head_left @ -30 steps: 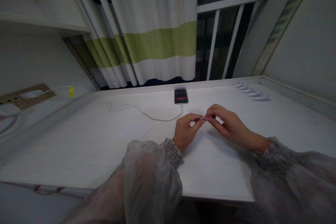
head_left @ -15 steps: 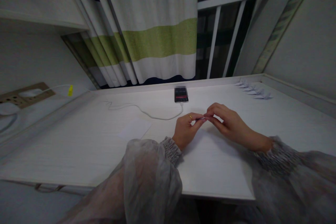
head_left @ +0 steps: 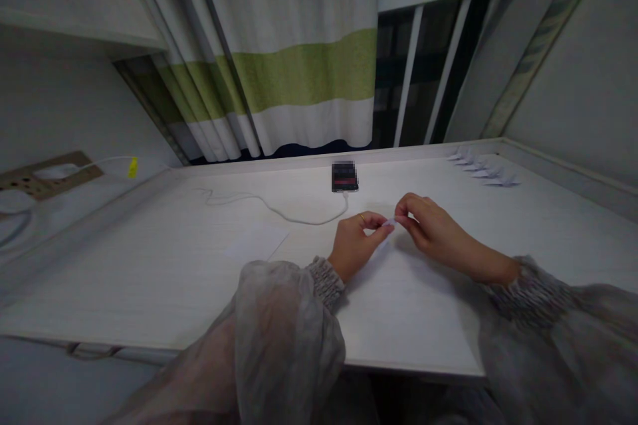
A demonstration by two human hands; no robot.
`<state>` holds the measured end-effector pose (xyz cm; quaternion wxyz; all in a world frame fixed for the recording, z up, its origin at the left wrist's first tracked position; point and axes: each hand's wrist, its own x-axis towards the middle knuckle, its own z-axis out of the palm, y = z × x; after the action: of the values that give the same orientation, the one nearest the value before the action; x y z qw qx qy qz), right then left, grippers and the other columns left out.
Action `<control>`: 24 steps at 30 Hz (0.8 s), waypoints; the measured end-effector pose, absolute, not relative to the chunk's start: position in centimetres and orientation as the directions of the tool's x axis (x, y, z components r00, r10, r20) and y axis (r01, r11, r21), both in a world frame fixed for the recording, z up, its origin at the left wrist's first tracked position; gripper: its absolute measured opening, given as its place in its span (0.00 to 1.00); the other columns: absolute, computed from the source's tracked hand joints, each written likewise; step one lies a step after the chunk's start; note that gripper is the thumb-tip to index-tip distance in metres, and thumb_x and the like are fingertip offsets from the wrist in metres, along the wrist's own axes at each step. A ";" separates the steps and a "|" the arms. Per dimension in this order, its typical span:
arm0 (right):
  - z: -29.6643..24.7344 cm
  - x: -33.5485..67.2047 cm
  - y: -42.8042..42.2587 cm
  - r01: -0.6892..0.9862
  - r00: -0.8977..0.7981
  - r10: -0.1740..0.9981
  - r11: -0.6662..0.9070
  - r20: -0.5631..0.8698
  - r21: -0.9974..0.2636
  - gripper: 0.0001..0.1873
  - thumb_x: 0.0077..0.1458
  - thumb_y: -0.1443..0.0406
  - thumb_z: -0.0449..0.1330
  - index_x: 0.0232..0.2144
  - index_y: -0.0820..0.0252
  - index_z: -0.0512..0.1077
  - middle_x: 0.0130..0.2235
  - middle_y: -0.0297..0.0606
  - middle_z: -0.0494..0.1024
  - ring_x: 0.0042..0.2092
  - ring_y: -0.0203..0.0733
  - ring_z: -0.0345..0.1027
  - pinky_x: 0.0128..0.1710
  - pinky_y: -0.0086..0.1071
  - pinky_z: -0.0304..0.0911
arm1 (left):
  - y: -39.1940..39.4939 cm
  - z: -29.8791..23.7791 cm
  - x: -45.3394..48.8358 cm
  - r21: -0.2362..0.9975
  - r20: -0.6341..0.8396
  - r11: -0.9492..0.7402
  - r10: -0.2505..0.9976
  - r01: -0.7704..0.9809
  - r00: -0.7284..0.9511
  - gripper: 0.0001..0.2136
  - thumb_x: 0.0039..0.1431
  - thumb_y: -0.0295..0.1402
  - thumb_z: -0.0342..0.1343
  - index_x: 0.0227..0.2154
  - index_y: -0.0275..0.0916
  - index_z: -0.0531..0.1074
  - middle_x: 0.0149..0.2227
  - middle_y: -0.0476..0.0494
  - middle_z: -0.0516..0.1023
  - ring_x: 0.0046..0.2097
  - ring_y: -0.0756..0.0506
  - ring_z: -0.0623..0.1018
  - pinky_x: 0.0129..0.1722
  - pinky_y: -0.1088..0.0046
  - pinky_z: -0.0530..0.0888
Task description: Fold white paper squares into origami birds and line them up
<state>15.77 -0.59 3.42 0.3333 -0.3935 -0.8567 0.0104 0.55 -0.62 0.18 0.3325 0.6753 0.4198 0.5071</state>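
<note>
A small folded piece of white paper (head_left: 389, 222) is pinched between the thumb and fingers of my left hand (head_left: 359, 242), which wears a ring. My right hand (head_left: 431, 231) comes in from the right, its thumb and fingertips closed on the paper's right end. Most of the paper is covered by the fingers, so its exact shape cannot be made out. Both hands are just above the white desk (head_left: 399, 319). At the back right stand several folded white paper cranes (head_left: 481, 169) in a slanting row.
A phone (head_left: 345, 176) lies near the desk's back edge, with a white cable (head_left: 299, 220) running left from it. Flat white paper (head_left: 256, 242) lies left of my hands. A power strip (head_left: 50, 176) is on the left wall; a striped curtain (head_left: 299, 80) hangs behind.
My right fingertips have drawn slightly right, away from my left hand, and more of the white paper shows between them. The view has tilted very slightly.
</note>
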 end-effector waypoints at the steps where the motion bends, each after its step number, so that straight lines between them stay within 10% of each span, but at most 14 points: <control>1: 3.5 15.9 -0.6 0.651 -0.455 0.700 0.683 0.550 -0.331 0.05 0.51 0.69 0.48 0.24 0.59 0.60 0.26 0.37 0.66 0.28 0.38 0.60 0.30 0.33 0.56 | -0.6 0.1 0.6 0.890 0.387 -0.408 0.912 0.206 0.133 0.08 0.43 0.35 0.57 0.24 0.35 0.72 0.26 0.46 0.75 0.29 0.51 0.73 0.33 0.74 0.69; 12: 4.2 16.4 -0.6 0.484 -0.362 0.850 0.523 0.383 -0.702 0.12 0.49 0.57 0.52 0.26 0.60 0.67 0.28 0.37 0.71 0.32 0.38 0.64 0.33 0.32 0.59 | -0.8 0.2 0.9 0.974 0.169 -0.132 0.965 -0.186 0.200 0.10 0.37 0.34 0.61 0.23 0.32 0.70 0.21 0.51 0.70 0.22 0.56 0.67 0.23 0.79 0.63; 24: 4.1 17.0 -0.9 0.584 -0.545 0.621 0.763 0.564 -0.275 0.07 0.53 0.65 0.49 0.30 0.59 0.67 0.29 0.39 0.72 0.31 0.39 0.64 0.32 0.34 0.59 | -0.7 0.4 0.7 0.969 0.093 -0.020 0.952 -0.244 0.291 0.09 0.37 0.31 0.61 0.23 0.31 0.71 0.22 0.48 0.73 0.24 0.55 0.69 0.27 0.76 0.64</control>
<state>17.02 -0.87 4.15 0.3316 -0.3429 -0.8785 0.0273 0.68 -0.68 0.39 0.6120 0.5205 0.3399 0.4889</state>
